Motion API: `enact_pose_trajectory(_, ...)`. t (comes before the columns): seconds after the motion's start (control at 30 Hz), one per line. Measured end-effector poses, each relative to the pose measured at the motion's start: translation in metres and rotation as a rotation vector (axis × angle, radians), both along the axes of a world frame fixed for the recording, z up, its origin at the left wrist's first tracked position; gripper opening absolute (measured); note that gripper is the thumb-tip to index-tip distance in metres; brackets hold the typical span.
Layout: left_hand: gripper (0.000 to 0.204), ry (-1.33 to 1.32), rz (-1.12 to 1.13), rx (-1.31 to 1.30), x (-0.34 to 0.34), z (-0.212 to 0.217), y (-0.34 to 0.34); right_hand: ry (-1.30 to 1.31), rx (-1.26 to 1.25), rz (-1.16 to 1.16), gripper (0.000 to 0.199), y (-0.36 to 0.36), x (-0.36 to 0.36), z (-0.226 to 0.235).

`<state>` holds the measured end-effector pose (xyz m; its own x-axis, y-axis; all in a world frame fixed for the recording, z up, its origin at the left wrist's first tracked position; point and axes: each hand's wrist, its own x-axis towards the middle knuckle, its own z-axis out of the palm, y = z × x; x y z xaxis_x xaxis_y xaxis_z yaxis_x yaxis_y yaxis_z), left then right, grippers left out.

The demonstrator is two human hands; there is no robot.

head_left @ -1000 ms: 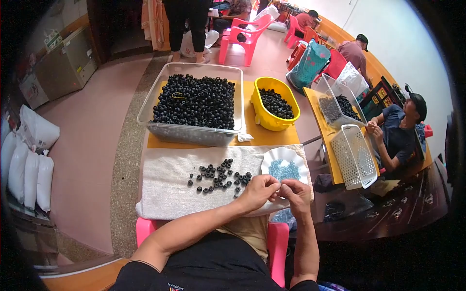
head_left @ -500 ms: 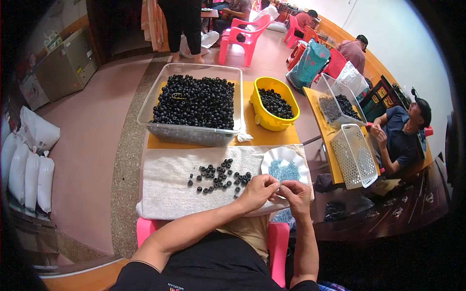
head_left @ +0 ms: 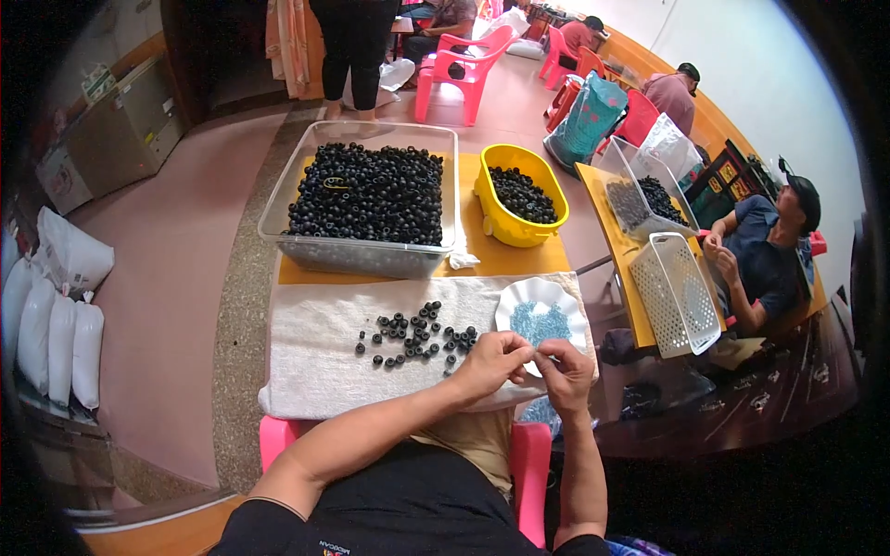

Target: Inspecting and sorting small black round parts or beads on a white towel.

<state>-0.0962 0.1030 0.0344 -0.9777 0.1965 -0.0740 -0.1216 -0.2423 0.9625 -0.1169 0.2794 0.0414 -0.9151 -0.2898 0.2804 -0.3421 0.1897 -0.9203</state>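
My left hand point(head_left: 494, 365) and my right hand point(head_left: 566, 372) meet fingertip to fingertip, both pinched closed, at the near edge of a white scalloped plate point(head_left: 577, 317). Whatever lies between the fingers is too small to make out. On the plate are small light-blue pieces point(head_left: 540, 322). Left of my hands, several loose black ring-like parts point(head_left: 413, 335) with holes are scattered over a white towel point(head_left: 320, 371).
Behind the towel stand a clear bin point(head_left: 269, 208) full of black parts and a yellow tub point(head_left: 482, 199) holding more. At right, a co-worker point(head_left: 765, 255) sits by a table with a white perforated basket point(head_left: 677, 301). White sacks point(head_left: 57, 343) stand at far left.
Hardly anything differs: the fingers have shifted slightly against each other, and the whole view has moved a little. The loose black parts lie as before.
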Motion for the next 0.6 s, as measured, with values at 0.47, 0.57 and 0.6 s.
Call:
enact_pose_trajectory(0.47, 0.033, -0.065, -0.052, 0.145, 0.0, 0.001, -0.002, 0.021, 0.035, -0.033, 0.012, 0.004, -0.005, -0.011)
enact_pose_trajectory(0.57, 0.032, -0.033, -0.03, 0.112, -0.002, -0.003, -0.004, -0.12, 0.058, 0.003, 0.013, 0.002, -0.004, -0.012)
enact_pose_trajectory(0.6, 0.032, -0.033, -0.029, 0.113, -0.002, -0.005, -0.004, -0.111, 0.076, 0.025, 0.015, 0.0, -0.002, -0.008)
